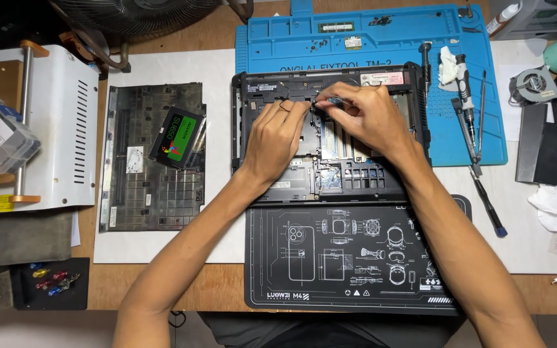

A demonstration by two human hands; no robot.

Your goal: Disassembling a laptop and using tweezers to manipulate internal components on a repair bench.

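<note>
On the counter (162, 283) an opened laptop base (330, 135) lies with its long axis left to right, directly ahead of both hands. The left hand (277, 136) rests fingertips on its interior; the right hand (362, 113) pinches a thin tool (329, 100), tip pointing left toward the left fingertips, nearly touching.

We are looking almost straight down from head height at the bench (182, 283), sitting close, facing forward, with both forearms reaching in from the bottom edge.
</note>
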